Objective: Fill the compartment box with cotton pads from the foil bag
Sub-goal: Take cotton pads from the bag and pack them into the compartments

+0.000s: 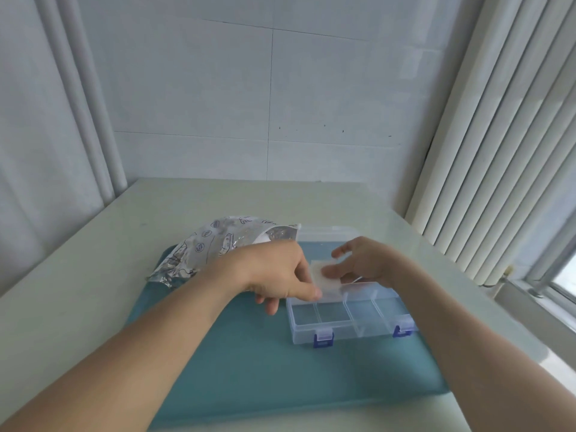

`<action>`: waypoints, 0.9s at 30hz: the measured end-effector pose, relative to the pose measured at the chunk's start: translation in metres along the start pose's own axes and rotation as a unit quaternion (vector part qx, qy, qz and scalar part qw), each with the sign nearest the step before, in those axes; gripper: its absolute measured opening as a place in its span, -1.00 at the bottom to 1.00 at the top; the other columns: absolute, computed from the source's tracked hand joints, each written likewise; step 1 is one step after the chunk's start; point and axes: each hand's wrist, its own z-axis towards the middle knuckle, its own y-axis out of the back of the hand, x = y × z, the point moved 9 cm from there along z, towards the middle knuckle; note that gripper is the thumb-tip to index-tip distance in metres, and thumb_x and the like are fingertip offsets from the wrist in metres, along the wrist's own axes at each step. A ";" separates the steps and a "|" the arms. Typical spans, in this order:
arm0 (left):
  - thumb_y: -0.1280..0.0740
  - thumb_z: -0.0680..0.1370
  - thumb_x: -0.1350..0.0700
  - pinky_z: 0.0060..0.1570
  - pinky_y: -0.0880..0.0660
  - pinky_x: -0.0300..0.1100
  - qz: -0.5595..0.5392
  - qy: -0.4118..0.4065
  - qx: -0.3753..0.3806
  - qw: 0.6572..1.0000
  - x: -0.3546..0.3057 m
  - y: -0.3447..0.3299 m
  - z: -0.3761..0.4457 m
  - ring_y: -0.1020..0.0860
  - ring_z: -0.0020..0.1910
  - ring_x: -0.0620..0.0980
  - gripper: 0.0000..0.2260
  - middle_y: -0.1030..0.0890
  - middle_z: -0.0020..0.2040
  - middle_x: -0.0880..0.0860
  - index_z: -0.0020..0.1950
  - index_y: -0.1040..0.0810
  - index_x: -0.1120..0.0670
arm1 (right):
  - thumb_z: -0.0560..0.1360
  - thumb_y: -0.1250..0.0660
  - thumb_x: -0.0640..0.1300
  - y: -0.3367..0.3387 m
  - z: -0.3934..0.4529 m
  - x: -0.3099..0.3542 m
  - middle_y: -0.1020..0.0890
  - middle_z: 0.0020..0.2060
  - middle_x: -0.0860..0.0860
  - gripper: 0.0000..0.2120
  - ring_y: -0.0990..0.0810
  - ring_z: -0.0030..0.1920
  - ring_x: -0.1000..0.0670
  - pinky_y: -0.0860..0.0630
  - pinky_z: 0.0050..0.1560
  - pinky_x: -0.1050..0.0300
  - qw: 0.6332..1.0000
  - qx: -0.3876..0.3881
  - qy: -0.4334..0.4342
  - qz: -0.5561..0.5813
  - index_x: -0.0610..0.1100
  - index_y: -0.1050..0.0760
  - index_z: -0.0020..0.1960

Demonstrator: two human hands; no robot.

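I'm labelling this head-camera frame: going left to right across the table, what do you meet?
Foil bag → left hand → cotton pad → right hand; the compartment box lies under the hands, on the blue mat.

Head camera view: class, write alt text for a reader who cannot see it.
Two hands hold a white cotton pad over an open clear compartment box on a teal mat. A crumpled foil bag lies left of the box.

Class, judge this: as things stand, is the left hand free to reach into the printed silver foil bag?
Probably not at once: the left hand pinches a white cotton pad over the clear compartment box. The foil bag lies just beyond it, unobstructed.
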 end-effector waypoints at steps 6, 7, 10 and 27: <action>-0.32 0.56 -0.21 -0.21 -0.52 -0.21 0.032 -0.002 -0.006 0.999 0.000 0.000 0.005 -0.43 -0.56 -0.07 -0.71 -0.55 -0.57 -0.02 0.13 -0.64 -0.07 | 0.38 -0.60 -0.09 -0.001 0.003 0.005 -0.66 -0.25 -0.02 -0.33 -0.63 -0.23 0.06 -0.55 -0.18 0.25 0.995 -0.015 -0.004 -0.100 -0.19 -0.40 0.39; -0.31 0.57 -0.21 -0.19 -0.53 -0.20 0.035 -0.002 -0.007 0.999 0.001 0.000 0.005 -0.43 -0.55 -0.06 -0.70 -0.55 -0.57 -0.02 0.13 -0.64 -0.07 | 0.38 -0.60 -0.09 -0.002 0.003 0.006 -0.66 -0.24 -0.03 -0.30 -0.63 -0.22 0.04 -0.56 -0.16 0.24 0.994 -0.015 -0.004 -0.105 -0.19 -0.37 0.41; -0.28 0.58 -0.23 -0.17 -0.54 -0.19 0.044 -0.007 -0.009 0.999 0.000 0.001 0.006 -0.42 -0.57 -0.07 -0.69 -0.54 -0.57 -0.02 0.13 -0.64 -0.06 | 0.39 -0.59 -0.09 -0.004 0.004 0.010 -0.65 -0.24 -0.03 -0.26 -0.63 -0.21 0.03 -0.58 -0.14 0.22 0.992 -0.018 0.003 -0.123 -0.20 -0.32 0.45; -0.34 0.58 0.10 -0.33 -0.49 -0.22 -0.193 -0.121 -0.410 0.883 0.016 0.108 -0.036 -0.53 -0.48 -0.07 -0.83 -0.66 -0.24 -0.01 -0.16 -0.62 0.12 | 0.38 -0.57 -0.02 -0.018 -0.007 0.051 -0.73 -0.15 0.06 -0.73 -0.66 -0.12 0.01 -0.58 0.00 0.17 0.897 0.045 0.170 -0.405 0.14 -0.67 0.07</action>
